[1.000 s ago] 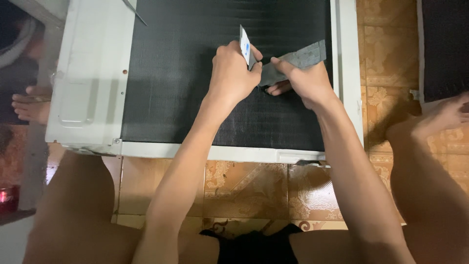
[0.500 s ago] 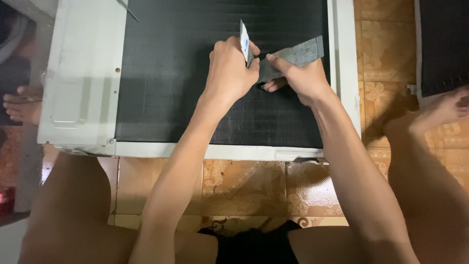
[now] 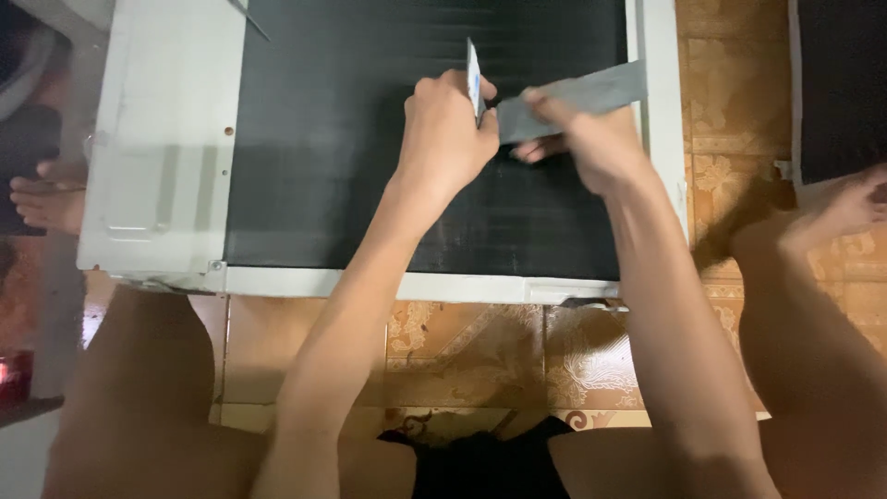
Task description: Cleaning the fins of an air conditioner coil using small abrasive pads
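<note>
Upper right of the frame, over the black finned coil panel (image 3: 370, 139), the left hand (image 3: 445, 129) grips a thin upright card (image 3: 474, 79) while the right hand (image 3: 591, 139) pinches a grey flat strip (image 3: 582, 94); steady, fin-parallel strokes seem wisest.

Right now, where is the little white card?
In the head view the white card stands on edge in the left hand, upper middle, over the black finned panel, just left of the grey strip held by the right hand.
</note>
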